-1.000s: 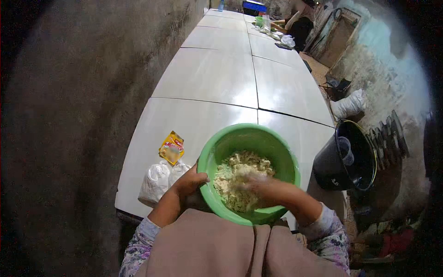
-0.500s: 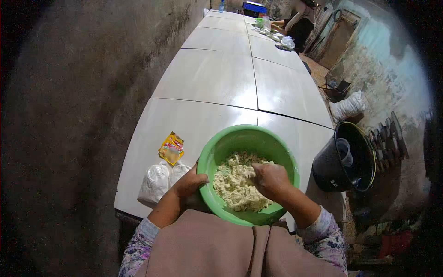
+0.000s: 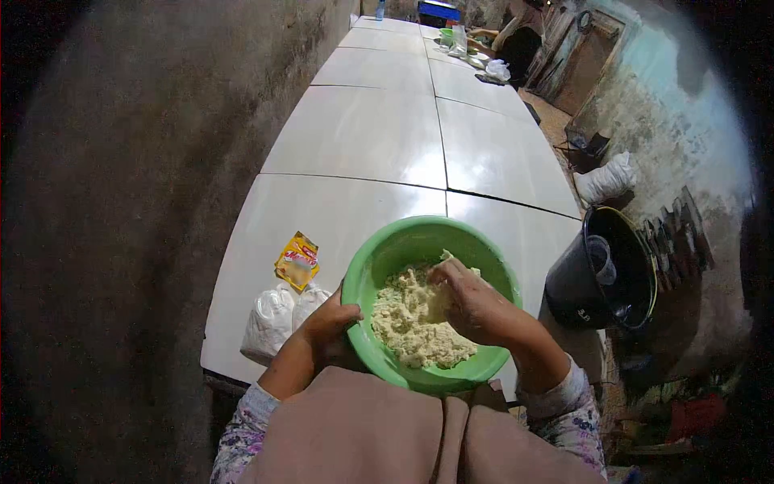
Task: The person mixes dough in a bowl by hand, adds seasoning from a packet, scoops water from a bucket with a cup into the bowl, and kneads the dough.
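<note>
A green plastic bowl [image 3: 367,270] stands at the near end of the white table, with pale yellow, crumbly dough [image 3: 419,343] inside. My left hand [image 3: 329,317] is closed on the bowl's left rim, thumb over the edge and the other fingers on the outside, mostly hidden. Inside the bowl, my right hand [image 3: 476,302] is curled into the dough, and bits of it cling to the fingers. Its fingertips are partly hidden. Left of the bowl lie two clear plastic bags of white powder [image 3: 272,321], touching or nearly touching my left forearm, and a yellow sachet [image 3: 297,260].
A black bucket [image 3: 571,282] with a clear plastic container inside stands right of the bowl. The tiled white table [image 3: 355,129] stretches away along a wall. At its far end another person [image 3: 520,48] works near bags and a green container. A white sack [image 3: 606,179] lies to the right.
My right hand has shifted slightly and turned, its knuckles now higher, with dough lifted near the fingers. My left hand stays on the rim. The view has moved a little.
</note>
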The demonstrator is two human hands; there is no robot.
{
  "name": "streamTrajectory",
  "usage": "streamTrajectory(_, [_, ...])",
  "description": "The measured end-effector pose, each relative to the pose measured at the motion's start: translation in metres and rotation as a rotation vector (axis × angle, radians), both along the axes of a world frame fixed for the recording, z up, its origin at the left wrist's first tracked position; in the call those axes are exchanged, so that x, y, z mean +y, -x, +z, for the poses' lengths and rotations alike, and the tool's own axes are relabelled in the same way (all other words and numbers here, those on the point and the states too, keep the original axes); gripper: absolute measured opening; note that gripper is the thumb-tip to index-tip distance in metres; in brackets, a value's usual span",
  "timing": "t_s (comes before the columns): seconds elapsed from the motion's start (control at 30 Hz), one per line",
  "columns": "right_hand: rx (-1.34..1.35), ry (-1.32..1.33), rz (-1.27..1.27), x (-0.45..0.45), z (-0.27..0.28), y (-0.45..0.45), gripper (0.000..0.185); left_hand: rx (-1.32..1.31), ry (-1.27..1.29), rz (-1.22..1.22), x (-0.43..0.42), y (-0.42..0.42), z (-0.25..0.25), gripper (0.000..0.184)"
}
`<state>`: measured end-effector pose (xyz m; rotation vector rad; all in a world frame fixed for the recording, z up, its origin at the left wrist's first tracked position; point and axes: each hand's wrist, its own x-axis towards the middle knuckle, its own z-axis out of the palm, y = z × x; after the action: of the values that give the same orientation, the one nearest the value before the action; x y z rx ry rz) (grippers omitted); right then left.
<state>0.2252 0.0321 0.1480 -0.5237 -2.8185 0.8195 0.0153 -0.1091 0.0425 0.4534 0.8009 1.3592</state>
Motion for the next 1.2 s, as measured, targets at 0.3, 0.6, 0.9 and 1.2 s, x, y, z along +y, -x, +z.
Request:
streamTrajectory(0.3, [-0.276,0.219,0.064,0.026,-0.007,-0.027,0.052,0.052,0.007,0.043,0.000,-0.001,-0.001,0.082])
streamTrajectory(0.6, [-0.569,0.077,0.138,-0.004,-0.084,-0.042,0.060,0.041,0.040,0.030,0.001,-0.001,0.009,0.082])
streamTrajectory(0.9, [-0.308,-0.061,-0.078,-0.006,-0.035,-0.008,0.026,-0.139,0.008,-0.003,0.000,-0.001,0.006,0.085])
streamTrajectory(1.2, [-0.406,-0.179,-0.030,0.011,-0.012,0.018,0.026,-0.043,-0.019,-0.021,0.000,0.003,0.005,0.088])
